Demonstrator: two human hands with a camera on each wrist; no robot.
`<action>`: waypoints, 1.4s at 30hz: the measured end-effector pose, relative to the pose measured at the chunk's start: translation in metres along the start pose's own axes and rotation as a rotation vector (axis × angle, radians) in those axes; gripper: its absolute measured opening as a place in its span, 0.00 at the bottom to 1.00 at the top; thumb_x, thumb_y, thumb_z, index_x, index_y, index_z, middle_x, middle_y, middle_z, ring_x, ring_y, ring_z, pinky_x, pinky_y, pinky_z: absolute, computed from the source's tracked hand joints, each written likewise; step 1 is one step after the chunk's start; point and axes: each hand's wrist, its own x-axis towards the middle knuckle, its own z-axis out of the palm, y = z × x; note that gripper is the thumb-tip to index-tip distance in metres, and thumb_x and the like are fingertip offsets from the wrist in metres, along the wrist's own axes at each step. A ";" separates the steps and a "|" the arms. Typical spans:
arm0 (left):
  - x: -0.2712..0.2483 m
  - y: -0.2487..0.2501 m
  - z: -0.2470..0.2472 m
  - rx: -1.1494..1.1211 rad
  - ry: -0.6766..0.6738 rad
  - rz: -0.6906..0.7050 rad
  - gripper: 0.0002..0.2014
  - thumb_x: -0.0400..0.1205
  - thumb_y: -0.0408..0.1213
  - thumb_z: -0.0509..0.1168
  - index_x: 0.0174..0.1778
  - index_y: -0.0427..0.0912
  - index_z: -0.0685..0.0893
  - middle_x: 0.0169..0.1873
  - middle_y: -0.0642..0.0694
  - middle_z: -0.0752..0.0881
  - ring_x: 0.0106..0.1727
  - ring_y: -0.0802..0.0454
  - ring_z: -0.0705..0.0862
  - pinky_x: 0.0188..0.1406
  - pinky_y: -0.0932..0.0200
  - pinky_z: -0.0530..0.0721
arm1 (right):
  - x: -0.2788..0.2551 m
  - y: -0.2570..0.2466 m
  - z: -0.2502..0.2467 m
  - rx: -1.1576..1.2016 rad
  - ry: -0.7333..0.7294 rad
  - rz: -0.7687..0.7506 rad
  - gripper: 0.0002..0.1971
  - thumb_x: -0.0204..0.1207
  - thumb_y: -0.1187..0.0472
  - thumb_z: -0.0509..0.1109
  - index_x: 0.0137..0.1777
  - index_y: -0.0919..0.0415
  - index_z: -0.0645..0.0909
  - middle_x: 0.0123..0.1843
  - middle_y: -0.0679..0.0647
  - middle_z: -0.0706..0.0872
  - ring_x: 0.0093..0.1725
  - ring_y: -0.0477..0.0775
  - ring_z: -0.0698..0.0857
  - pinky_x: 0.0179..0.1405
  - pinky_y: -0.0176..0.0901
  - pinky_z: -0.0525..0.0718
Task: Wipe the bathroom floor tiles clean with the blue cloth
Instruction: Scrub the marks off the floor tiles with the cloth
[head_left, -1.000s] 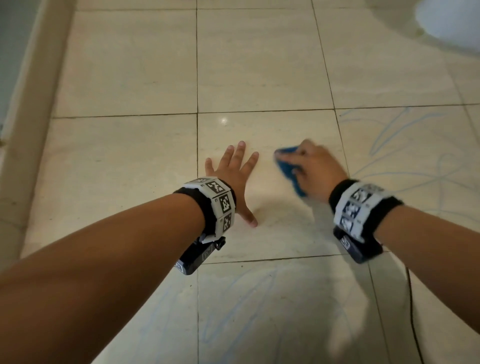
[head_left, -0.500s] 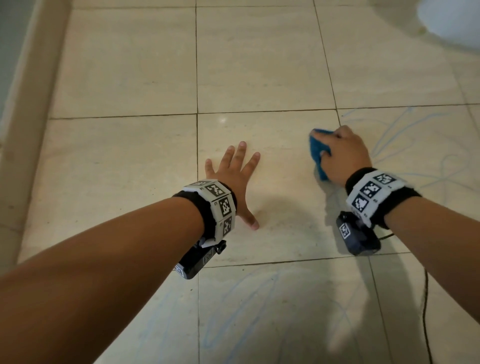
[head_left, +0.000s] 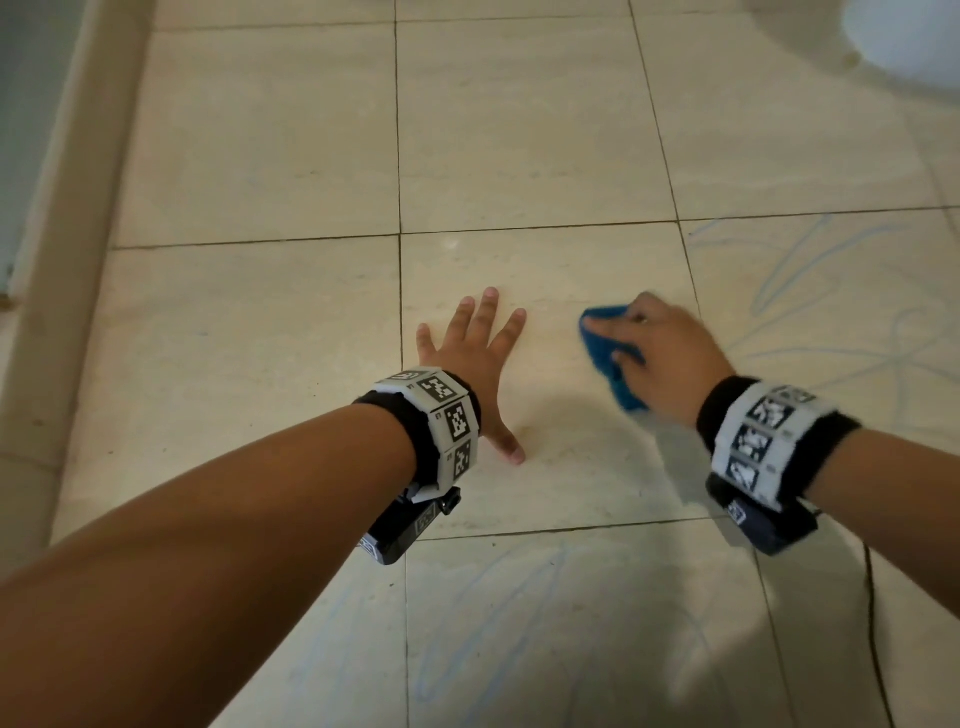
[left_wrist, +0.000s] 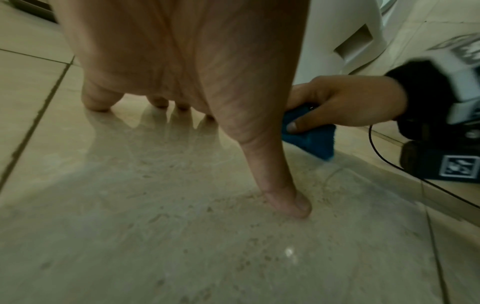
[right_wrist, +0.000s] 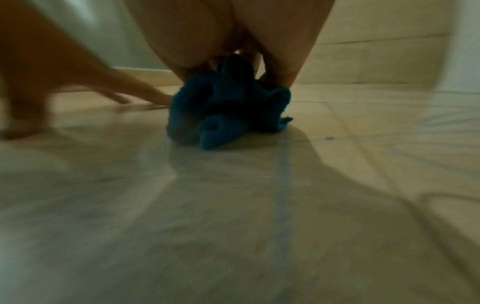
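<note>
My right hand (head_left: 654, 348) grips a bunched blue cloth (head_left: 605, 348) and presses it on the beige floor tile (head_left: 550, 467), just right of my left hand (head_left: 470, 353). The left hand lies flat on the same tile, fingers spread and thumb out. From the left wrist, the cloth (left_wrist: 311, 142) shows under the right thumb and fingers (left_wrist: 335, 102), beside my left thumb (left_wrist: 280, 185). The right wrist view is blurred; the crumpled cloth (right_wrist: 228, 107) sits under the palm. Pale blue scribble marks (head_left: 810, 312) cover the tile to the right, and more marks (head_left: 493, 613) lie on the near tile.
A white toilet base (head_left: 904, 47) stands at the far right, also seen as a white fixture (left_wrist: 340, 37) in the left wrist view. A raised beige kerb (head_left: 57, 260) runs along the left. A thin black cable (head_left: 878, 649) trails from my right wrist over the floor.
The right hand with the cloth swept right and away, then came back left and nearer, close to the left hand. The left hand stayed planted.
</note>
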 end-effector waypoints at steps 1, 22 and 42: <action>0.000 0.000 0.000 0.002 0.002 -0.003 0.74 0.58 0.64 0.80 0.81 0.53 0.26 0.79 0.46 0.22 0.82 0.44 0.28 0.79 0.28 0.42 | -0.005 -0.006 0.005 -0.005 -0.048 -0.099 0.20 0.77 0.66 0.65 0.68 0.51 0.80 0.49 0.50 0.72 0.45 0.52 0.74 0.46 0.36 0.67; -0.002 0.002 -0.002 0.026 -0.003 -0.023 0.75 0.57 0.65 0.80 0.81 0.52 0.26 0.79 0.45 0.22 0.82 0.43 0.28 0.79 0.27 0.42 | -0.026 0.038 -0.010 0.008 0.052 0.247 0.21 0.79 0.67 0.63 0.71 0.50 0.77 0.53 0.55 0.71 0.54 0.62 0.77 0.56 0.43 0.74; -0.015 0.026 0.019 0.102 -0.031 0.044 0.76 0.58 0.66 0.79 0.80 0.51 0.23 0.78 0.42 0.21 0.81 0.41 0.27 0.80 0.31 0.40 | -0.034 0.035 -0.002 0.030 0.007 0.051 0.19 0.77 0.69 0.65 0.66 0.53 0.81 0.47 0.48 0.71 0.49 0.56 0.77 0.47 0.35 0.70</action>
